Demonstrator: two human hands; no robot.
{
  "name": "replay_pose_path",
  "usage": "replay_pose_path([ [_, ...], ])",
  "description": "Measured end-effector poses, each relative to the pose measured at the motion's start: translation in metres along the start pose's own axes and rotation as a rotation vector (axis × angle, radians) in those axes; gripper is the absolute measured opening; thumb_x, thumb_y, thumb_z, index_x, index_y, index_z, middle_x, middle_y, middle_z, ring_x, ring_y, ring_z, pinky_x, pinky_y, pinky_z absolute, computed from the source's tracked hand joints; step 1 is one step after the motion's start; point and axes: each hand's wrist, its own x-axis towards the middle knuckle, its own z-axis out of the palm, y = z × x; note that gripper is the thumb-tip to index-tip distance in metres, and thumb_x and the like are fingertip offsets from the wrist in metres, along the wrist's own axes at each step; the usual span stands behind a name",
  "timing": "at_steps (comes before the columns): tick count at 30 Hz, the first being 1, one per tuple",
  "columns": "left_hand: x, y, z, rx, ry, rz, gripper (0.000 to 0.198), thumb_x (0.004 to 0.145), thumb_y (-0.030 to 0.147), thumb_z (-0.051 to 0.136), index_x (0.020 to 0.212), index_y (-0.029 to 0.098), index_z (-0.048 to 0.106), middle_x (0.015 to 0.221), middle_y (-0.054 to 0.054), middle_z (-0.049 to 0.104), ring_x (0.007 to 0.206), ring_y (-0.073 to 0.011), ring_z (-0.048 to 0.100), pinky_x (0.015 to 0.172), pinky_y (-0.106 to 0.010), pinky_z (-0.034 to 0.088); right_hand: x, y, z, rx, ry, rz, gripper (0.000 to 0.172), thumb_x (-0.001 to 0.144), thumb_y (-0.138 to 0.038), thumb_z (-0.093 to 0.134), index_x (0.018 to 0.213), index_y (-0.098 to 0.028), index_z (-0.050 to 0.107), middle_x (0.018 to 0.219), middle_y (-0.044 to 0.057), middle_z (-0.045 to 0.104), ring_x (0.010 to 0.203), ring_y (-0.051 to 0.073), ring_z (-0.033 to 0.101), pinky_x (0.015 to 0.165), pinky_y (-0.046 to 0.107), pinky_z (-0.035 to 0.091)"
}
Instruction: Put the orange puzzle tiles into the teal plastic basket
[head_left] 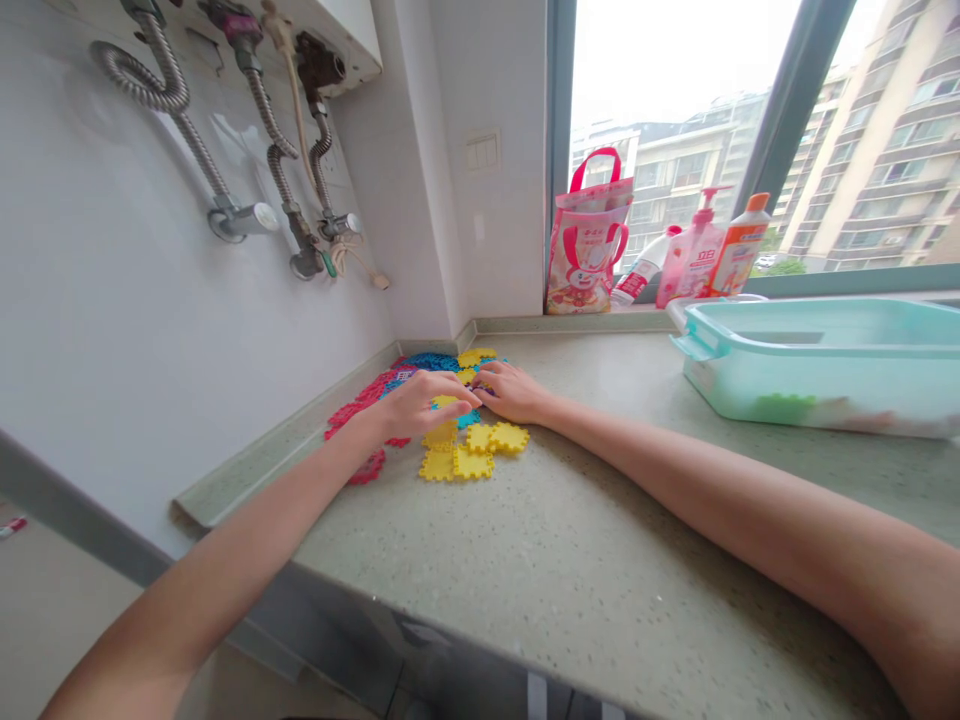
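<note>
Plastic tiles [472, 460] under L hand [420, 405], R hand [514, 392]; 3 bottles [694, 262], 1 tub [825, 348].

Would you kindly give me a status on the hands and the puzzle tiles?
Left hand, right hand: both open, fingertips meeting on the yellow tiles. Red tiles alongside. Teal box apart, right.

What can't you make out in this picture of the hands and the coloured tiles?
Head view, tiles beneath the left hand and right hand: fingers cover them; grip unclear.
Head view, teal box: cut off by the right edge; frosted wall blurs its contents.
Head view, bottles: labels too small to read.
</note>
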Motion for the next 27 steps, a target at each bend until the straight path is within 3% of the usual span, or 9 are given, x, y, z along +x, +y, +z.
replay_pose_path([
  [3, -0.001, -0.013, 0.001, 0.083, 0.042, -0.080, 0.026, 0.101, 0.035, 0.060, 0.108, 0.024, 0.083, 0.101, -0.009, 0.079, 0.098, -0.0232, 0.070, 0.091, -0.039, 0.057, 0.001, 0.000, 0.001, -0.012, 0.001, 0.010, 0.030, 0.108, -0.040, 0.051, 0.119, -0.023, 0.073, 0.130, 0.012, 0.064, 0.122, 0.026, 0.061, 0.107, 0.042, 0.047],
  [6, -0.003, -0.028, 0.005, 0.110, -0.012, -0.068, 0.023, 0.099, 0.028, 0.061, 0.107, 0.026, 0.083, 0.102, -0.008, 0.078, 0.100, -0.0234, 0.068, 0.093, -0.040, 0.056, 0.001, 0.000, 0.002, -0.018, -0.004, 0.017, 0.031, 0.108, -0.040, 0.051, 0.122, -0.024, 0.072, 0.133, 0.013, 0.064, 0.125, 0.027, 0.061, 0.109, 0.044, 0.047],
  [10, -0.005, -0.036, 0.009, 0.105, -0.046, -0.074, 0.016, 0.095, 0.033, 0.068, 0.099, 0.026, 0.083, 0.108, -0.007, 0.074, 0.102, -0.0229, 0.067, 0.096, -0.041, 0.053, -0.001, -0.001, 0.000, -0.006, 0.014, -0.007, 0.039, 0.107, -0.037, 0.052, 0.143, -0.026, 0.063, 0.146, 0.014, 0.059, 0.133, 0.029, 0.058, 0.113, 0.048, 0.045],
  [13, -0.005, -0.036, 0.007, 0.125, -0.029, -0.135, 0.016, 0.091, 0.038, 0.074, 0.090, 0.023, 0.078, 0.101, -0.006, 0.071, 0.097, -0.0225, 0.066, 0.092, -0.039, 0.052, -0.001, -0.002, -0.001, -0.014, -0.018, -0.116, 0.045, 0.108, -0.028, 0.048, 0.151, -0.034, 0.058, 0.158, 0.012, 0.051, 0.141, 0.030, 0.052, 0.117, 0.053, 0.042],
  [18, -0.006, -0.041, -0.002, 0.193, -0.023, -0.250, 0.029, 0.081, 0.044, 0.082, 0.090, 0.021, 0.068, 0.096, -0.003, 0.069, 0.092, -0.0224, 0.064, 0.084, -0.035, 0.050, -0.001, -0.001, -0.001, -0.003, -0.067, -0.219, 0.043, 0.105, -0.018, 0.049, 0.139, -0.035, 0.070, 0.159, 0.009, 0.052, 0.147, 0.031, 0.048, 0.119, 0.056, 0.039],
  [27, -0.016, -0.057, -0.015, 0.244, -0.129, -0.345, 0.026, 0.086, 0.036, 0.071, 0.109, 0.024, 0.076, 0.116, -0.006, 0.073, 0.113, -0.0262, 0.066, 0.102, -0.038, 0.049, -0.001, -0.001, -0.001, 0.018, 0.007, -0.206, 0.026, 0.102, -0.025, 0.056, 0.120, -0.021, 0.075, 0.146, 0.016, 0.061, 0.132, 0.030, 0.059, 0.112, 0.048, 0.047],
])
